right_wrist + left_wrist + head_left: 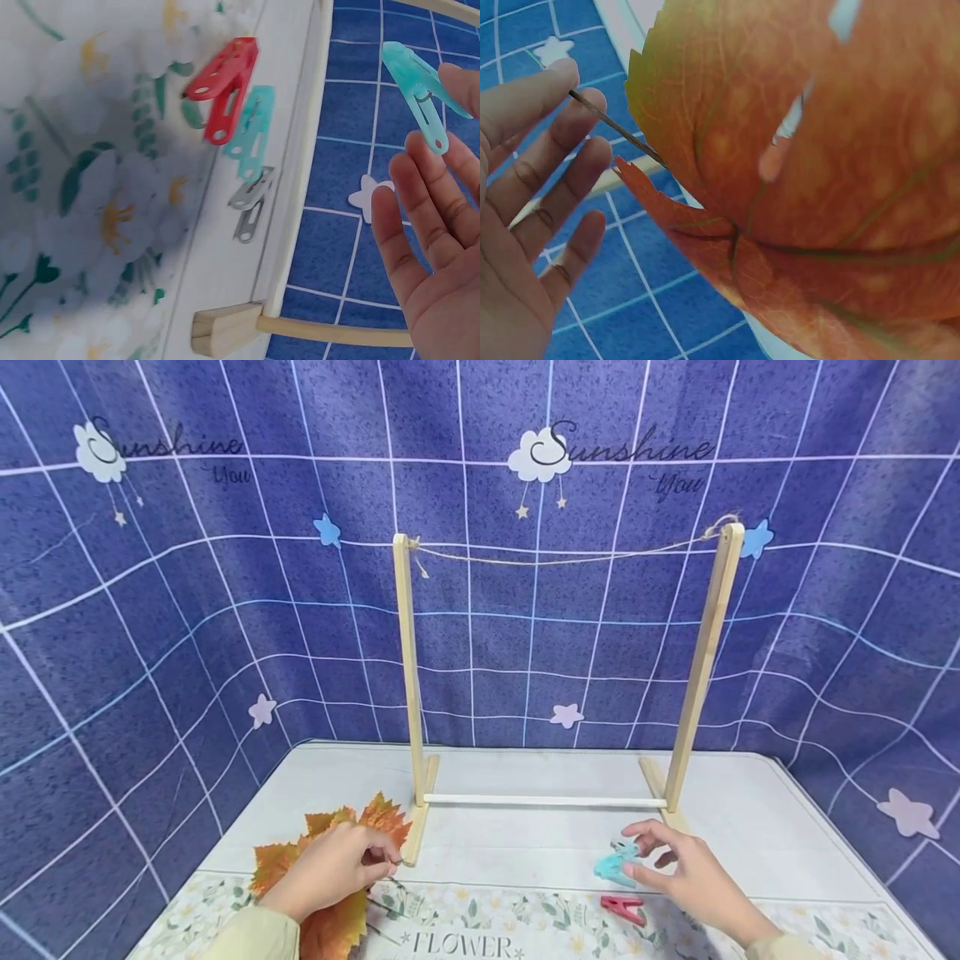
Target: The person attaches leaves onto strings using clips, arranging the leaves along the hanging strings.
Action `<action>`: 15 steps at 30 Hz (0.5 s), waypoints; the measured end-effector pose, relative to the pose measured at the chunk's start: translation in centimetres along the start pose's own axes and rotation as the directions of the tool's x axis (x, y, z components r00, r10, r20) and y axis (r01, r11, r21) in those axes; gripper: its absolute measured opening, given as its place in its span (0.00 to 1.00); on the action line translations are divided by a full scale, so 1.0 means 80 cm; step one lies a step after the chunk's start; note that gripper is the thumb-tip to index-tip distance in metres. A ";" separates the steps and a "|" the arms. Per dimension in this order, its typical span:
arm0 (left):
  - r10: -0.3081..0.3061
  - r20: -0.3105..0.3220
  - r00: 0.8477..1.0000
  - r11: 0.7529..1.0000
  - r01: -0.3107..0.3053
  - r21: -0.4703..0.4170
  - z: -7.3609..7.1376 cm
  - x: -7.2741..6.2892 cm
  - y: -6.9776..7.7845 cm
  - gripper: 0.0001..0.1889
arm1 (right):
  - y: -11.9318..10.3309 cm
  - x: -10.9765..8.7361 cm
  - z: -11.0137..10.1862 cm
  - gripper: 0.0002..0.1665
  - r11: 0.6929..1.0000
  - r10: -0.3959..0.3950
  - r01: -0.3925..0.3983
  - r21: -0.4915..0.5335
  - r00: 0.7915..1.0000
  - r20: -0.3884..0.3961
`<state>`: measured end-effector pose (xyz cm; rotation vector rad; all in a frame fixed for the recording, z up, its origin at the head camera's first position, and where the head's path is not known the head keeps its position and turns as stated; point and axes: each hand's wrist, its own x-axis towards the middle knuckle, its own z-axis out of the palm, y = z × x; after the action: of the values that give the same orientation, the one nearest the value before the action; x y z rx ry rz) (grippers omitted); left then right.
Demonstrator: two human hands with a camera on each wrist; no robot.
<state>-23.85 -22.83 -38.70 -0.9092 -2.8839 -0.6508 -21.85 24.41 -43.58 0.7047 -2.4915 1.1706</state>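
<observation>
My left hand (337, 864) pinches the thin brown stem (615, 126) of an artificial autumn leaf between thumb and index finger. Orange-red maple-like leaves (840, 195) fill most of the left wrist view, and others (273, 864) spread around that hand in the head view. With thumb and fingertips, my right hand (686, 868) holds a teal clothespin (420, 94) up off the table. Below it lie a second teal clothespin (615, 868), a red clothespin (622, 908) and a grey clothespin (253, 201). In the head view, the right fingers partly cover the held clothespin.
A wooden frame with two posts (408, 668) and a white crossbar (543, 802) stands on the table (772, 827). A slack twine line (536, 562) joins the post tops. Behind hangs a blue gridded curtain (480, 652). A floral cloth (465, 906) covers the table's front.
</observation>
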 end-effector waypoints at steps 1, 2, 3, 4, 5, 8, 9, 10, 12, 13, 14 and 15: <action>-0.002 -0.009 1.000 1.000 0.002 -0.001 -0.001 0.001 0.003 0.05 | -0.002 0.002 0.001 0.17 1.000 -0.002 0.002 0.001 1.000 -0.013; -0.008 -0.017 1.000 1.000 0.008 -0.005 -0.002 0.002 0.005 0.05 | -0.003 0.003 0.001 0.18 1.000 -0.004 0.004 0.003 1.000 -0.023; -0.010 -0.022 1.000 1.000 0.010 -0.008 -0.003 0.003 0.008 0.05 | -0.004 0.004 0.002 0.17 1.000 -0.004 0.004 0.004 0.999 -0.032; -0.014 -0.027 1.000 1.000 0.013 -0.018 -0.004 0.004 0.010 0.05 | -0.005 0.005 0.002 0.17 1.000 -0.004 0.005 0.004 0.999 -0.038; -0.017 -0.033 0.999 0.999 0.016 -0.028 -0.005 0.005 0.012 0.05 | -0.006 0.007 0.002 0.16 1.000 -0.006 0.006 0.006 0.999 -0.040; -0.013 -0.059 0.998 0.998 0.010 -0.055 -0.008 0.009 0.018 0.05 | -0.008 0.010 0.000 0.14 1.000 -0.009 0.010 0.003 0.999 -0.045; -0.010 -0.071 0.997 0.998 0.006 -0.056 -0.009 0.010 0.019 0.05 | -0.009 0.011 -0.001 0.14 1.000 -0.010 0.010 0.000 0.999 -0.046; -0.009 -0.084 0.996 0.998 0.004 -0.059 -0.010 0.012 0.021 0.05 | -0.010 0.012 -0.002 0.14 1.000 -0.011 0.011 -0.002 0.999 -0.047; -0.008 -0.105 0.994 0.998 0.001 -0.068 -0.012 0.015 0.024 0.04 | -0.012 0.014 -0.004 0.14 1.000 -0.004 0.004 -0.006 0.999 -0.047; -0.010 -0.113 0.994 0.997 0.002 -0.077 -0.014 0.016 0.025 0.03 | -0.014 0.015 -0.004 0.14 1.000 0.000 0.000 -0.010 0.999 -0.047; -0.014 -0.120 0.993 0.996 0.004 -0.086 -0.015 0.017 0.027 0.03 | -0.015 0.016 -0.005 0.14 1.000 0.006 -0.007 -0.012 0.999 -0.046; -0.020 -0.123 0.992 0.995 0.007 -0.100 -0.016 0.018 0.029 0.03 | -0.016 0.017 -0.006 0.15 1.000 0.011 -0.012 -0.013 0.999 -0.046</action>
<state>-23.87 -20.87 -36.43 -0.8289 -2.7723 -0.8273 -22.24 23.62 -41.85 0.6532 -2.4662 1.1598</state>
